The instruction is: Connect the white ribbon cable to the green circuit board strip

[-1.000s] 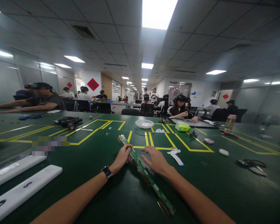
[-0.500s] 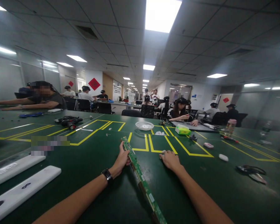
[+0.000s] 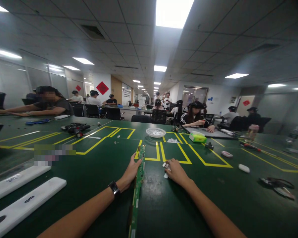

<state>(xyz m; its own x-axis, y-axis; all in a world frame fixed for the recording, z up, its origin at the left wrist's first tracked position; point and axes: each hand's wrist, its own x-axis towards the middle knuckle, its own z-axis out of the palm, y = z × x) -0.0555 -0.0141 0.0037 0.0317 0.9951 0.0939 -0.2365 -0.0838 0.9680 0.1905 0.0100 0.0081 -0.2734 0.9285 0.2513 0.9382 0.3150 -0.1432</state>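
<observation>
On the far left of the green counter (image 3: 94, 185) lie two white bars (image 3: 27, 198), well apart from our hands. Next comes our left hand (image 3: 131, 172), with a watch (image 3: 113, 187) on its wrist. A second ago the long thin board (image 3: 138, 185) lay slanted across the counter. Now it has swung round and points almost straight away from us, so our left hand has been turning it. The left grip is half closed. Its fingers sit on the board's left edge near the far end and hold it there, while the rest of the board lies flat on the counter and runs down toward us. Further right, our right hand (image 3: 176, 171) has let go of the board. It has moved off to a small white bit (image 3: 165, 165) just beside the yellow lines (image 3: 181, 152). Its fingers are bent down on the white bit and touch it, but we cannot tell if they pinch it or only press on it. Past it to the right are a small white lump (image 3: 243, 168) and a dark tool (image 3: 275, 183), both well apart from our hands.
</observation>
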